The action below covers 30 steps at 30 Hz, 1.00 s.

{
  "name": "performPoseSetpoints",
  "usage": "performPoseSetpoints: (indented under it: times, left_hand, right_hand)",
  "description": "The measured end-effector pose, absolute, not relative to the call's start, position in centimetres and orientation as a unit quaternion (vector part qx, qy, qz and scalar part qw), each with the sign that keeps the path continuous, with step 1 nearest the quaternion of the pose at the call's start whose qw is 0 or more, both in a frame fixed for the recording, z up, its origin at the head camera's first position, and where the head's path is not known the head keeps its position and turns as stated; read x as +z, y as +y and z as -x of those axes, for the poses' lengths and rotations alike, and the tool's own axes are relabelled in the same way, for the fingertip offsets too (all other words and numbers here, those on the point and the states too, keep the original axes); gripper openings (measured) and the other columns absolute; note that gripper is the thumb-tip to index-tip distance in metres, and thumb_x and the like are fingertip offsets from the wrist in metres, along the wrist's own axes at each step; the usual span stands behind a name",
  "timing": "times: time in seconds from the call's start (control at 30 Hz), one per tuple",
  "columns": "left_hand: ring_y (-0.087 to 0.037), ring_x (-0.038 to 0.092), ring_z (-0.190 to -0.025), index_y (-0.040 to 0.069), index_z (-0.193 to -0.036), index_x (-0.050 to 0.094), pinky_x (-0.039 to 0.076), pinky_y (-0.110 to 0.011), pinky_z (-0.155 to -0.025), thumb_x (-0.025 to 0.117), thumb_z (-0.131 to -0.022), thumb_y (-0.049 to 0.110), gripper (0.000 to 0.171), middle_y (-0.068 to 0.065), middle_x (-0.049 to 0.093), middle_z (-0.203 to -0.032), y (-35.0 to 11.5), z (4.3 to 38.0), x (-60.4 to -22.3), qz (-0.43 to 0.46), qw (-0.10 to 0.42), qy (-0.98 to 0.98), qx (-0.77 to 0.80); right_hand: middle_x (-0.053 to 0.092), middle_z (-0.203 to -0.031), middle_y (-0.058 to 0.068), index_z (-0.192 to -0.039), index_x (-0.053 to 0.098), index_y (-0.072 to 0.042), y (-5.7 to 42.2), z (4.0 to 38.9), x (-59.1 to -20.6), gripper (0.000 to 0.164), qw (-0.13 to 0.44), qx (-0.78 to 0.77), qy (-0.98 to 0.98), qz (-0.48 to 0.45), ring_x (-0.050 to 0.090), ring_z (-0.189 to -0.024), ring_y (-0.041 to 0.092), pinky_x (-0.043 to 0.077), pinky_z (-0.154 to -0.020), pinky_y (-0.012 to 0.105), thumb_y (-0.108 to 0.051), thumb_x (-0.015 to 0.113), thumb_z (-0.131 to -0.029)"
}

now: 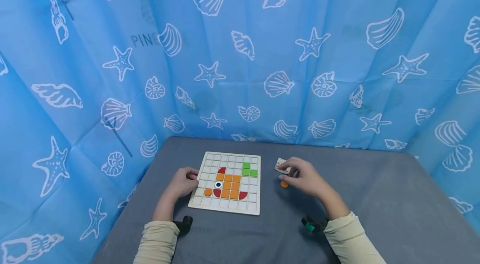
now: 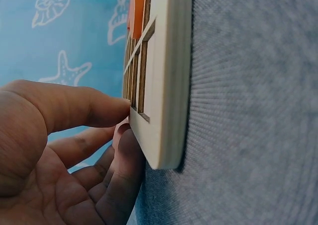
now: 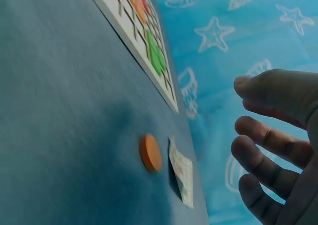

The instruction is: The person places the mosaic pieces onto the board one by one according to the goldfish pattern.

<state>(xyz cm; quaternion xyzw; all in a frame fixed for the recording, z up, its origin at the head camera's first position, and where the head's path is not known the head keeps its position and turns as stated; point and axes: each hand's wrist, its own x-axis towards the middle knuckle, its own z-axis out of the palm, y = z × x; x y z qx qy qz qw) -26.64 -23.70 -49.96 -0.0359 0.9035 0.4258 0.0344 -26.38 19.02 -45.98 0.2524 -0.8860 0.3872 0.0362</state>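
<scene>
A pale square grid board (image 1: 208,203) lies on the grey cloth, with orange, red and green pieces set in its cells. A white-and-black eye piece (image 1: 218,185) and a round orange piece (image 1: 208,192) sit among them. My left hand (image 1: 182,183) holds the board's left edge, its thumb (image 2: 99,108) at the rim and the other fingers against the side. My right hand (image 1: 303,178) hovers with loosely bent fingers, holding nothing. Below it lie a loose orange disc (image 3: 150,153) and a small printed card (image 3: 183,175), which is slightly bent. Both are apart from the fingers.
The table (image 1: 232,237) is covered with grey cloth. A blue curtain (image 1: 240,47) with white shells and starfish hangs behind it and along both sides. Dark bands are worn on the left wrist (image 1: 183,225) and right wrist (image 1: 315,224).
</scene>
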Motion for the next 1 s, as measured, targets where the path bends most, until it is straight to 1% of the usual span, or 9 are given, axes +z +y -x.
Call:
performPoseSetpoints:
  times: [0.23,0.43,0.73,0.9,1.0]
  left_hand:
    - [-0.023,0.057,-0.086,-0.004,-0.126,0.069,0.046,-0.034,-0.071,0.063,-0.09,0.004,0.037,-0.012,0.064,-0.101,-23.6,26.7,-50.0,0.037,0.036,0.903,0.427]
    - [-0.023,0.057,-0.085,-0.003,-0.126,0.069,0.046,-0.034,-0.07,0.063,-0.09,0.004,0.037,-0.012,0.064,-0.1,-23.6,26.7,-49.9,0.038,0.037,0.903,0.427]
    - [-0.023,0.058,-0.086,-0.003,-0.126,0.07,0.046,-0.034,-0.072,0.064,-0.09,0.004,0.037,-0.012,0.064,-0.101,-23.7,26.7,-50.0,0.041,0.037,0.904,0.424]
    - [-0.023,0.058,-0.087,-0.003,-0.126,0.07,0.047,-0.034,-0.072,0.065,-0.09,0.004,0.037,-0.011,0.065,-0.101,-23.7,26.8,-50.1,0.043,0.033,0.906,0.42]
    - [-0.023,0.059,-0.087,-0.003,-0.126,0.07,0.047,-0.034,-0.072,0.065,-0.09,0.004,0.037,-0.011,0.065,-0.101,-23.6,26.8,-50.1,0.044,0.032,0.906,0.419]
  right_hand:
    - [0.071,-0.115,0.018,-0.118,0.077,-0.005,21.8,27.0,-46.0,0.023,0.048,0.39,-0.897,-0.202,0.062,-0.083,0.016,0.051,-0.067,0.03,-0.008,0.077,-0.095]
    - [0.071,-0.119,0.017,-0.121,0.075,-0.003,24.1,27.5,-46.5,0.026,0.064,0.373,-0.912,-0.157,0.064,-0.087,0.017,0.051,-0.068,0.03,-0.011,0.077,-0.096]
    - [0.069,-0.12,0.02,-0.124,0.073,0.0,25.5,28.2,-47.9,0.031,0.056,0.358,-0.925,-0.116,0.065,-0.09,0.022,0.051,-0.073,0.035,-0.014,0.077,-0.096]
    - [0.067,-0.12,0.02,-0.127,0.073,0.0,25.9,28.5,-48.9,0.035,0.05,0.356,-0.928,-0.101,0.062,-0.089,0.02,0.05,-0.071,0.033,-0.016,0.077,-0.096]
    - [0.066,-0.119,0.02,-0.128,0.072,0.001,26.1,28.7,-49.4,0.036,0.041,0.36,-0.927,-0.1,0.06,-0.087,0.017,0.048,-0.068,0.031,-0.017,0.077,-0.096]
